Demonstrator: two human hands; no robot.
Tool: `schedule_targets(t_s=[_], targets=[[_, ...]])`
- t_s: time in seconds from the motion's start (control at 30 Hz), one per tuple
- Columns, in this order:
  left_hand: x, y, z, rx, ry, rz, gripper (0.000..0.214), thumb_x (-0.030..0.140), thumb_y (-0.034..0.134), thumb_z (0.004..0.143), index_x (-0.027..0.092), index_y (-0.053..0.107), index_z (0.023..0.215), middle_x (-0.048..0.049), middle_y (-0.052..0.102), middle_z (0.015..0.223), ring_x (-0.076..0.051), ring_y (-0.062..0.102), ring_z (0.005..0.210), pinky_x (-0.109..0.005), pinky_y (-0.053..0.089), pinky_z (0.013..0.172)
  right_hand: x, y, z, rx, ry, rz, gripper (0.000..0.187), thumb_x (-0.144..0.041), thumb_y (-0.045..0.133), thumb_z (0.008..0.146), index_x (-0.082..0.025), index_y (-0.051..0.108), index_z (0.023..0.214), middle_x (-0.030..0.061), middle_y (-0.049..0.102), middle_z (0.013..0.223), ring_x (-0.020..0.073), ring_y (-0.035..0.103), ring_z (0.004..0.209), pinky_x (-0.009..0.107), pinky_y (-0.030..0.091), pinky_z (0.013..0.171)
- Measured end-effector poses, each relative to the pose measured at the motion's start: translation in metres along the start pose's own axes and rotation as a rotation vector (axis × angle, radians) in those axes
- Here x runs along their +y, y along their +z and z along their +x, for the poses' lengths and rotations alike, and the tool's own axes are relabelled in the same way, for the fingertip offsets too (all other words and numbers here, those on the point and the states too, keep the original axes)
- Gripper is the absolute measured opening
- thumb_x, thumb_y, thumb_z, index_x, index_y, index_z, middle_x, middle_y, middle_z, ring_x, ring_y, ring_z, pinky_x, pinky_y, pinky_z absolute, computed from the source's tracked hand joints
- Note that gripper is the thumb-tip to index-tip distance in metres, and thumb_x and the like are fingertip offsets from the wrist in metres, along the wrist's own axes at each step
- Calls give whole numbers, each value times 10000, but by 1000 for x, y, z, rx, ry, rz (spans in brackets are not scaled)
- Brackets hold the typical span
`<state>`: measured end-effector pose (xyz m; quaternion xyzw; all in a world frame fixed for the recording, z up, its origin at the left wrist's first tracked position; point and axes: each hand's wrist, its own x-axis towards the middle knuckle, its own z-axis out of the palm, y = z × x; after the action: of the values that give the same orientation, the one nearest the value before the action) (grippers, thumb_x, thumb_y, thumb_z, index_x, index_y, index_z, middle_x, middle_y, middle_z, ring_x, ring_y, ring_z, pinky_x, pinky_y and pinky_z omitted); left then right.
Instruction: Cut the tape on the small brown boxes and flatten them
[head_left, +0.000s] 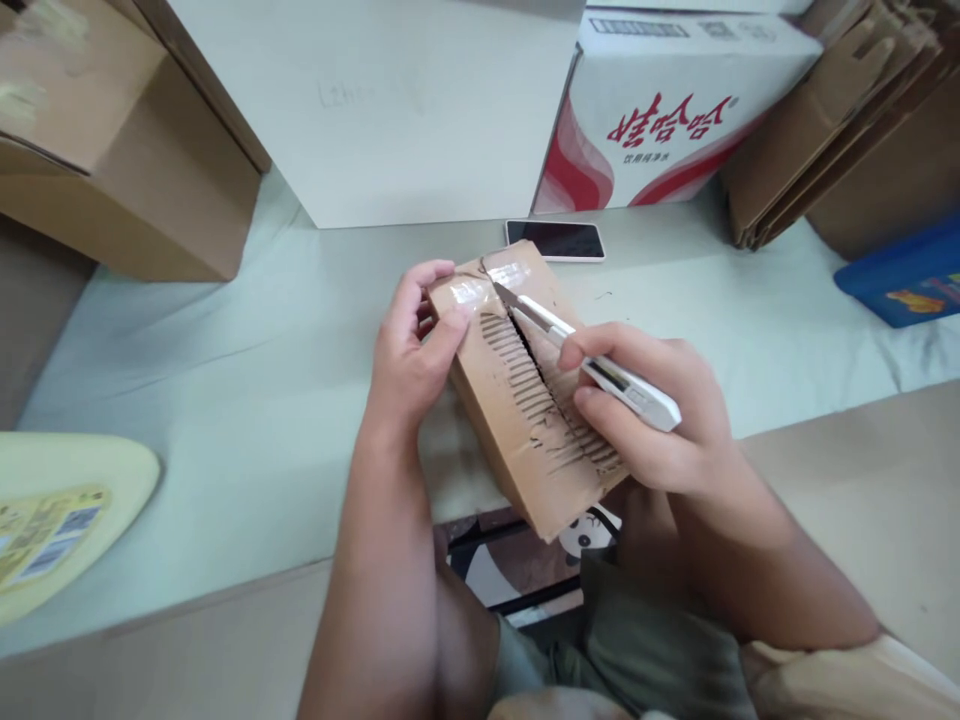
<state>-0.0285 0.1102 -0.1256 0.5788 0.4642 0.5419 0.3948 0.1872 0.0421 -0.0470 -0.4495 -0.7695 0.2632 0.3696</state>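
A small brown cardboard box [495,420] is tilted at the front edge of the cloth-covered table. My left hand [416,345] grips its upper left side, thumb on top and fingers round the edge. In my right hand [649,400] is a white utility knife [630,390] with its blade out. The blade tip touches the clear tape [476,290] at the box's far end, by the seam. Torn, ribbed cardboard shows along the dark slit down the middle of the top. My right palm hides the box's near right corner.
Behind the box lies a phone [555,240]. A large white box [420,120] and a red-and-white carton [660,120] stand at the back. Cardboard boxes [172,170] are at left, folded cardboard [795,130] and a blue package [907,270] at right. A yellow bottle [127,470] lies front left.
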Motion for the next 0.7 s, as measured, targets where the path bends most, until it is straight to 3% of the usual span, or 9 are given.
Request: schedule_targets(t_s=[0.17,0.33,0.53,0.7], targets=[[1,3,2,64,32,5,313,458,661,936,274,699,1186,-52,748,1149,-247,701,1020,-377,576,910,8,3,-16,167,-59,196,88,-180,596,846,-251,642,867,-64,513,550,104,361,395,270,337,407],[5,8,2,117,-21,-152,293,497,655,920,259,713,1082,-54,739,1051,-251,699,976,-393,567,882,6,8,-20,286,-36,170,100,-189,612,889,-267,649,939,-59,538,573,103,380,410,272,363,427],[13,15,5,165,18,-389,141,389,675,885,250,698,893,-60,711,1022,-223,663,937,-394,550,880,3,2,-11,121,-129,109,178,-123,569,881,-247,602,1005,-57,625,683,92,478,474,248,446,503],[15,22,10,231,0,-363,158,291,735,735,223,626,827,-67,678,992,-204,648,929,-369,528,874,4,-1,-8,-9,-138,76,207,-118,543,911,-240,601,1068,-22,739,861,103,586,581,248,502,592]])
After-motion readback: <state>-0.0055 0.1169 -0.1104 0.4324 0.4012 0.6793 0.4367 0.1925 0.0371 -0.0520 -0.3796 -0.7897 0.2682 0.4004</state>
